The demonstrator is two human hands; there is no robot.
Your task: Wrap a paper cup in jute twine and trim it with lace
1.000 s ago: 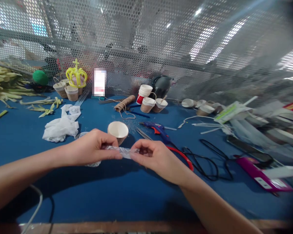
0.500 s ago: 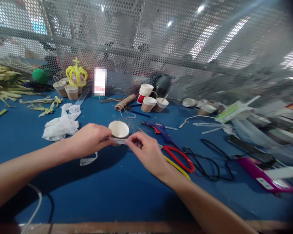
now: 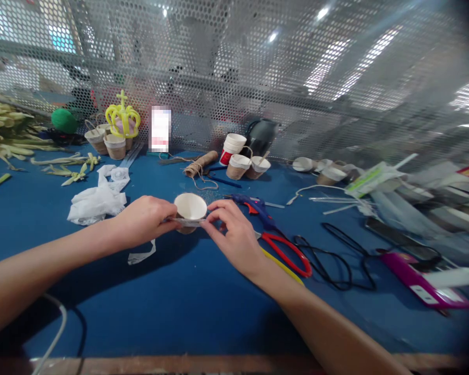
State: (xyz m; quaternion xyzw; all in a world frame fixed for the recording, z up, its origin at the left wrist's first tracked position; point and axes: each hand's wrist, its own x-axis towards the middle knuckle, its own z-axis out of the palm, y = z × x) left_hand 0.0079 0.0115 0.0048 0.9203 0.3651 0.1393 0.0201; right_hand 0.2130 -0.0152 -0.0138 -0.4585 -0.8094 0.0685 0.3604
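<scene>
A paper cup (image 3: 190, 205) with a white inside stands upright on the blue table, its mouth toward me. Across its front, just under the rim, runs a strip of white lace ribbon (image 3: 189, 223). My left hand (image 3: 150, 221) pinches the strip's left end, and a loose tail dangles below those fingers. At the cup's right side my right hand (image 3: 230, 229) pinches the other end between thumb and a finger. Its index finger reaches toward the rim. More white lace (image 3: 97, 203) lies bunched to the left.
Right of my hands lie a blue glue gun (image 3: 256, 208) and red-and-yellow-handled scissors (image 3: 285, 252). Farther right is a purple power strip (image 3: 422, 284) with black cords. Behind stand wrapped cups (image 3: 238, 166), a twine roll (image 3: 200, 164) and a yellow crown (image 3: 122, 122). A perforated metal screen (image 3: 203, 67) closes the back.
The lace strip now sits closer against the cup's front. My right hand's fingers have lifted and spread toward the rim; the left hand has barely shifted.
</scene>
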